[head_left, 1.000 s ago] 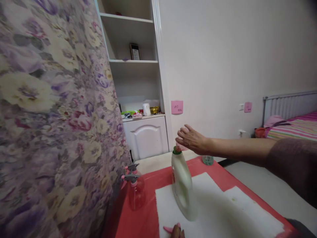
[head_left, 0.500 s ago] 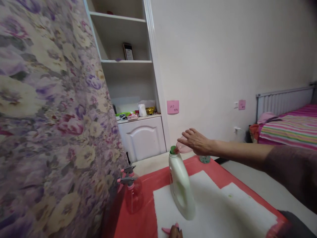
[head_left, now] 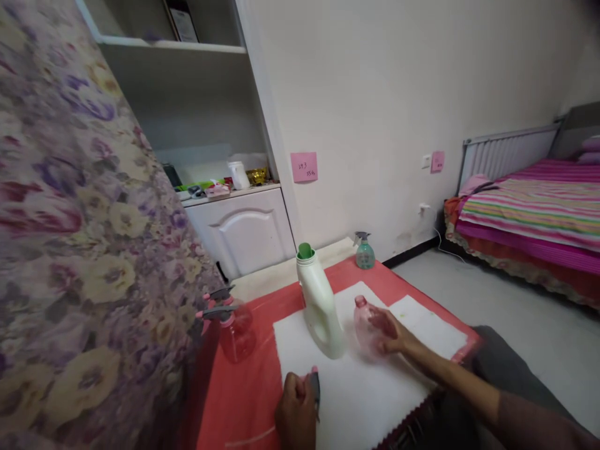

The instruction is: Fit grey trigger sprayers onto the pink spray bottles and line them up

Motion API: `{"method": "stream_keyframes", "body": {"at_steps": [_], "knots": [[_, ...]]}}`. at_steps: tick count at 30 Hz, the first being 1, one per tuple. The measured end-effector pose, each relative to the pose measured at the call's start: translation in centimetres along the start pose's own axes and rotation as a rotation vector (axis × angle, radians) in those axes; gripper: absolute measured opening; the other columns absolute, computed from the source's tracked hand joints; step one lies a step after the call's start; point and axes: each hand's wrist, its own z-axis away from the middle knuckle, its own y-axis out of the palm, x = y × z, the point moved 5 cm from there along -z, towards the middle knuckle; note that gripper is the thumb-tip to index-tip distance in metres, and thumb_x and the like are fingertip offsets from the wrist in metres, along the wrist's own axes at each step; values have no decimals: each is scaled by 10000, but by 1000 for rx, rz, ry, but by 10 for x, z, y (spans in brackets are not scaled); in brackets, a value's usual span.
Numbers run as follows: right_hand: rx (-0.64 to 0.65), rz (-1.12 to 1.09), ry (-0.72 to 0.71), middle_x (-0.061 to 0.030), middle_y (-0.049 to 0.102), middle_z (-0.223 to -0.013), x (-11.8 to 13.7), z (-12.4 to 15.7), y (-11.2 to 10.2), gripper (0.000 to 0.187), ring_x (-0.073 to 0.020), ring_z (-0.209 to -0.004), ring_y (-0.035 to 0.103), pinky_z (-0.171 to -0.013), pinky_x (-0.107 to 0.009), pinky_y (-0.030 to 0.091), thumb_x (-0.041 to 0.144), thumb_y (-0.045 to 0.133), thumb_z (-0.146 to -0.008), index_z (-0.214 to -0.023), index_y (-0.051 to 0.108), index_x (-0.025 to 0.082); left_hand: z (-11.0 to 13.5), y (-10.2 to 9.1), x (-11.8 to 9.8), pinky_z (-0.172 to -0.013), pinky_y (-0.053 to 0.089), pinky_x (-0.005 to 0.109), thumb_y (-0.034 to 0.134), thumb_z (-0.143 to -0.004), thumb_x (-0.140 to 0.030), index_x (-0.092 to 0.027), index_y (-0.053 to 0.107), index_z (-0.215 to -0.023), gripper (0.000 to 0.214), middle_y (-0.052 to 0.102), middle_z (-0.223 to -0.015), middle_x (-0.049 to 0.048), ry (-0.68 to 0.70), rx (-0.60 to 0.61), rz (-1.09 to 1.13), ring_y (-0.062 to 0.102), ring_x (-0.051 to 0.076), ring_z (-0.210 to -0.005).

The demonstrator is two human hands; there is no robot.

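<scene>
My right hand (head_left: 392, 334) is wrapped round a clear pink bottle (head_left: 364, 325) with no top on it, resting on the white cloth (head_left: 370, 381). My left hand (head_left: 294, 409) is closed on a pink and grey spray head (head_left: 313, 382) near the cloth's front edge. A tall white jug with a green cap (head_left: 319, 301) stands on the cloth just left of the pink bottle.
The white cloth lies on a red table cover (head_left: 234, 400). A pink spray bottle (head_left: 232, 326) stands at the left and a teal spray bottle (head_left: 364, 251) at the far corner. A floral curtain (head_left: 79, 250) hangs at left. A white cabinet (head_left: 239, 228) and a striped bed (head_left: 529, 212) lie beyond.
My right hand came back from beyond the jug with the pink bottle and set it on the cloth. My left hand has come further into view with the spray head. The view tilted down.
</scene>
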Motion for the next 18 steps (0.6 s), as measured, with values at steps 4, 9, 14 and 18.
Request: {"method": "stream_keyframes", "body": {"at_steps": [4,9,14,18], "knots": [[-5,-9,24,-141,466,-1418,-39,25,10,906,-378,-1357,383,-1104,-534,313,436,856,-526,-1305,428,256,0,-10,-10,-545,321,241,450,-862,-446,-246,411,-671,279,523,-593,-52,-30,69,-173,511,156,-564],[6,46,44,-142,424,-1445,-33,32,17,893,-341,-1375,369,-1140,-527,287,428,803,-618,-1354,331,246,1,-7,-16,-646,393,291,436,-892,-461,-240,527,-756,275,632,-726,8,66,106,-242,590,207,-710],[81,72,72,-156,364,-1494,-32,42,32,904,-340,-1406,322,-1158,-553,233,387,767,-684,-1413,253,242,-2,-5,-4,-798,442,355,395,-910,-333,-218,602,-864,241,659,-861,62,188,93,-230,601,237,-872],[104,117,70,-131,323,-1527,-36,49,36,897,-331,-1429,278,-1177,-540,188,317,744,-708,-1441,231,266,-3,-8,4,-828,449,375,390,-907,-273,-212,622,-870,242,667,-882,66,199,120,-249,597,240,-897]]}}
